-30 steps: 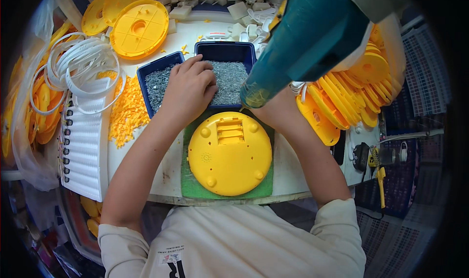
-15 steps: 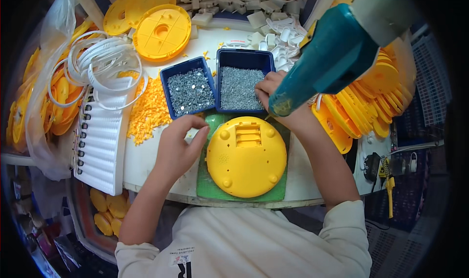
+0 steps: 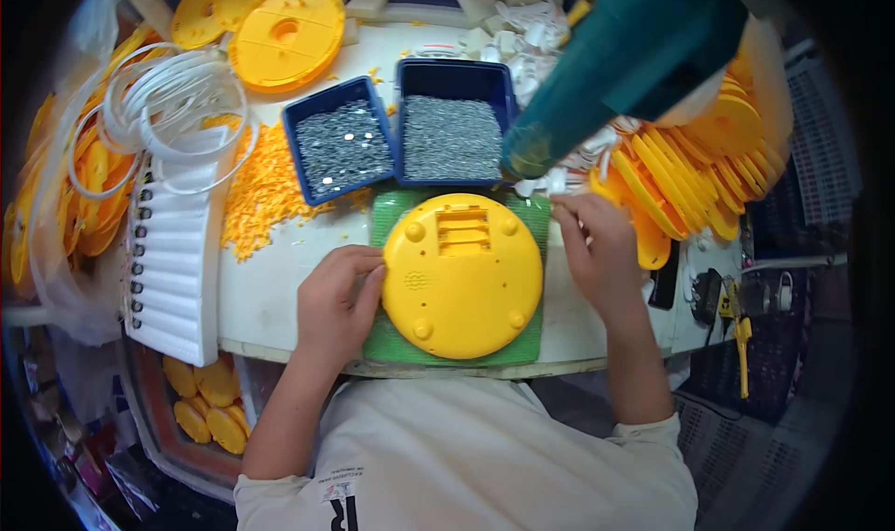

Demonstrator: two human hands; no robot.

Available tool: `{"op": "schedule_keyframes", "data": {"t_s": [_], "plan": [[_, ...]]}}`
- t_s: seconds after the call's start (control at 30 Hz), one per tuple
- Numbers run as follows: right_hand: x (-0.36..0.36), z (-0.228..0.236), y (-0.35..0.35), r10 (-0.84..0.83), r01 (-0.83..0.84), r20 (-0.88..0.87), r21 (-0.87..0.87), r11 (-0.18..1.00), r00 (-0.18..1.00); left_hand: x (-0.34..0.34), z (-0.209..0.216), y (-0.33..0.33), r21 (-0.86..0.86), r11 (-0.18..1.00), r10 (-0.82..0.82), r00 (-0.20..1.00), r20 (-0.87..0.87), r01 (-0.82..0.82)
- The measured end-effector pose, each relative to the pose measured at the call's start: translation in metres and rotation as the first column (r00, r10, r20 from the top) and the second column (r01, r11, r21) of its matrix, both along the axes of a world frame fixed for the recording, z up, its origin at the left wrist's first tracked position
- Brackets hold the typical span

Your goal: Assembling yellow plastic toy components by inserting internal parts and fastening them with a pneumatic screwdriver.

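Observation:
A round yellow plastic case (image 3: 466, 298) lies on a green mat (image 3: 378, 344) in front of me, an open battery compartment at its far side and small round feet on its face. At the case's left edge, my left hand (image 3: 336, 303) grips the rim between thumb and fingers. My right hand (image 3: 598, 251) is held just off the mat's right side, its fingers pinched together; whatever is in them is too small to make out. Beyond the case stands a blue bin of small metal screws (image 3: 452, 139). Another blue bin of shiny metal parts (image 3: 343, 149) is beside it.
A teal power tool (image 3: 620, 79) juts in from the upper right. Loose orange pieces (image 3: 261, 200), a white ridged tray (image 3: 177, 261) and white rings (image 3: 172, 111) lie left. Yellow discs (image 3: 667, 181) are stacked right; a black adapter (image 3: 706, 289) lies nearby.
My right hand has left the screw bin and come back toward me, right of the case. My left hand has moved onto the case's left rim. The view has shifted slightly.

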State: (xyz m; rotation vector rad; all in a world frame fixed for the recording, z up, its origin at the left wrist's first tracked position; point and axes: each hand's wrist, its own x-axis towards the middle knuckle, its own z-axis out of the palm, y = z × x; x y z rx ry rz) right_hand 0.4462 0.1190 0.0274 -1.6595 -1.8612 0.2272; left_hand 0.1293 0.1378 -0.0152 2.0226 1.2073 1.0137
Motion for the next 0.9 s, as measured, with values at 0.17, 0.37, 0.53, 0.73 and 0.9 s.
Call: {"op": "schedule_keyframes", "data": {"t_s": [0.17, 0.37, 0.53, 0.73, 0.9], "plan": [[-0.009, -0.025, -0.060, -0.117, 0.113, -0.056, -0.066, 0.991, 0.992, -0.003, -0.003, -0.003, 0.089, 0.996, 0.037, 0.996, -0.080, -0.030], [-0.029, -0.040, -0.069, -0.167, 0.167, 0.016, 0.009, 0.986, 0.986, -0.007, -0.007, -0.010, 0.253, 0.967, 0.030, 0.982, -0.184, 0.018], [-0.030, -0.034, -0.067, -0.159, 0.160, 0.109, -0.002, 0.987, 0.981, -0.003, 0.010, 0.026, 0.282, 0.958, -0.028, 0.994, -0.103, 0.056], [-0.031, -0.030, -0.066, -0.121, 0.131, 0.186, -0.046, 0.990, 0.975, 0.041, 0.026, 0.105, 0.331, 0.930, -0.060, 0.955, -0.289, 0.158], [-0.032, -0.019, -0.067, -0.087, 0.104, 0.167, -0.090, 0.991, 0.982, 0.052, 0.013, 0.134, 0.351, 0.903, -0.014, 0.831, -0.557, 0.250]]}}
